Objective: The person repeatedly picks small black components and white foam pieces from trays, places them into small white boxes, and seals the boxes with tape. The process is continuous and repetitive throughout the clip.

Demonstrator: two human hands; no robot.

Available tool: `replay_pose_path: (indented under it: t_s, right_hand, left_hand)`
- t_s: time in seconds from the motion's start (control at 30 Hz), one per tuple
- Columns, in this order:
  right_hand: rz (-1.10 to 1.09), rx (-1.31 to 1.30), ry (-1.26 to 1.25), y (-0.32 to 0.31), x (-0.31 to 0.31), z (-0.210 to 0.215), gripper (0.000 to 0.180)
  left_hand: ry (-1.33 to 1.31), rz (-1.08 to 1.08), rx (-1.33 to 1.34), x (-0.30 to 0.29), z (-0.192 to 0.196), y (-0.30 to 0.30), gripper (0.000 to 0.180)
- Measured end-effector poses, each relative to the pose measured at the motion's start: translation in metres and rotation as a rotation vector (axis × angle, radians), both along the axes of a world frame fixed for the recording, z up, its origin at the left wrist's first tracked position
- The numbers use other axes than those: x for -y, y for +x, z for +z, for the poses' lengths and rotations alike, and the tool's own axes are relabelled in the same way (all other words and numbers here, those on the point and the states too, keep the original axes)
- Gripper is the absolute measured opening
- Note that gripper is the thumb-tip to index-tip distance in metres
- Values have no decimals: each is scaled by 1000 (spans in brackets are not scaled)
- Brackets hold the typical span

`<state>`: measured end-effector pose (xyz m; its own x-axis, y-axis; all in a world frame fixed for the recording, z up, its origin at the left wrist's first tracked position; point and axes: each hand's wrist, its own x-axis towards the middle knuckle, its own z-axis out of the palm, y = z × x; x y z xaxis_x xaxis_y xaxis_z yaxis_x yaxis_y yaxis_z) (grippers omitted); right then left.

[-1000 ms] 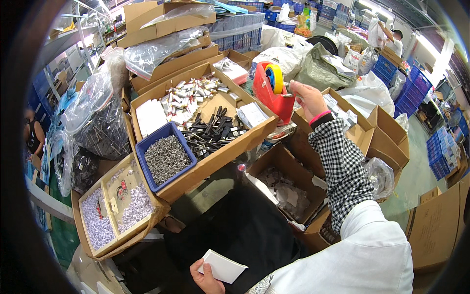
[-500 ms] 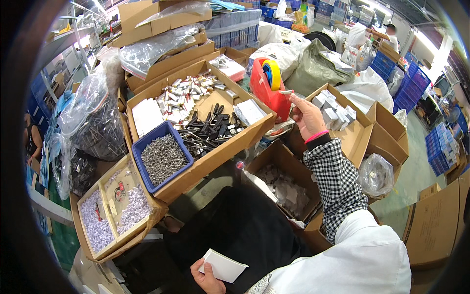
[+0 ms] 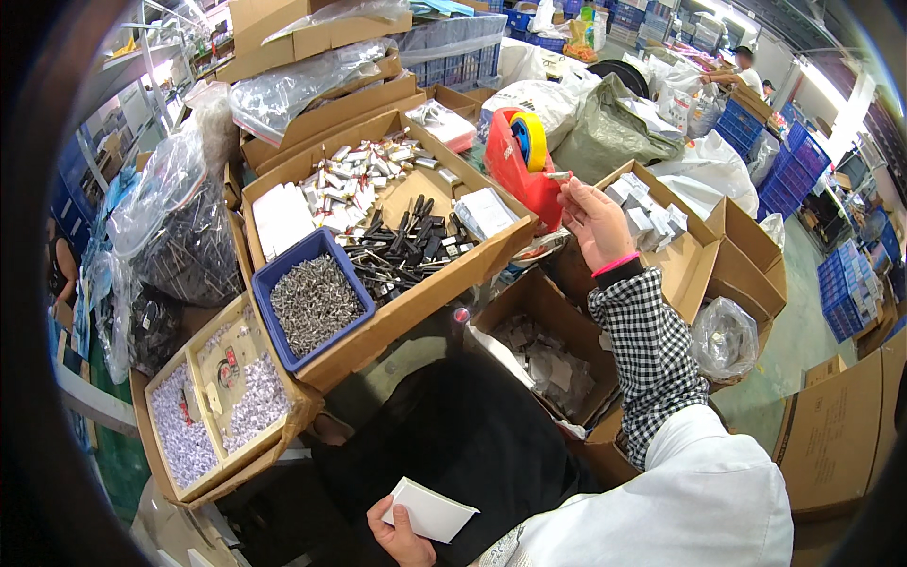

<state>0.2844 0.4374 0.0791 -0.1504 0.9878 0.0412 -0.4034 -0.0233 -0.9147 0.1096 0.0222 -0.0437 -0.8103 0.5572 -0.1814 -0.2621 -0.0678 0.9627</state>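
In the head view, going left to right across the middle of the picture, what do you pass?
Box of small white parts → blue bin of screws → black tools in the big cardboard box → red tape dispenser → right hand pulling tape → box of small white packets → stacked blue crates.

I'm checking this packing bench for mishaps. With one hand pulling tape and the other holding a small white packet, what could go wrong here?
1. The right hand pulls tape from the red tape dispenser unsteadied; it may tip or slide.
2. The left hand pinches the white packet by one end over the lap; it could slip.
3. The blue bin of screws sits in a tilted cardboard box; a knock might spill it.
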Motion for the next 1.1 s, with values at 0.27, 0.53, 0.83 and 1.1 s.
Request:
replay_pose_path:
  t_s: [0.27,0.53,0.83,1.1]
  right_hand:
    - [2,-111,-49,-6,5,-19,20]
    - [129,-493,-143,-17,-3,-41,15]
    - [728,35,-332,-46,163,-99,11]
    - [969,6,-812,-83,275,-108,48]
  left_hand:
    - [-51,-99,3,10,-2,2,24]
    - [-91,-3,-80,9,-7,2,30]
    - [-119,-87,-195,9,-2,5,26]
    - [-144,-131,-206,14,-3,11,28]
